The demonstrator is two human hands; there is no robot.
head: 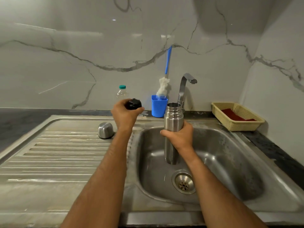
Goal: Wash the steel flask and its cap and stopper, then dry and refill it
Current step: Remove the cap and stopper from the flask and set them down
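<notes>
My right hand [180, 137] grips the steel flask [173, 118] around its middle and holds it upright over the sink basin [230, 153], mouth open at the top. My left hand [125, 115] holds the black stopper [134, 104] above the back edge of the drainboard. The steel cap [105, 130] stands upside down on the drainboard [57, 153], just left of my left wrist.
A steel tap [185, 86] rises behind the flask; no water runs. A blue cup [158, 106] holds a blue-handled bottle brush [164, 84]. A clear plastic bottle [122, 92] stands behind my left hand. A yellow basket [236, 118] with a red cloth sits at the right.
</notes>
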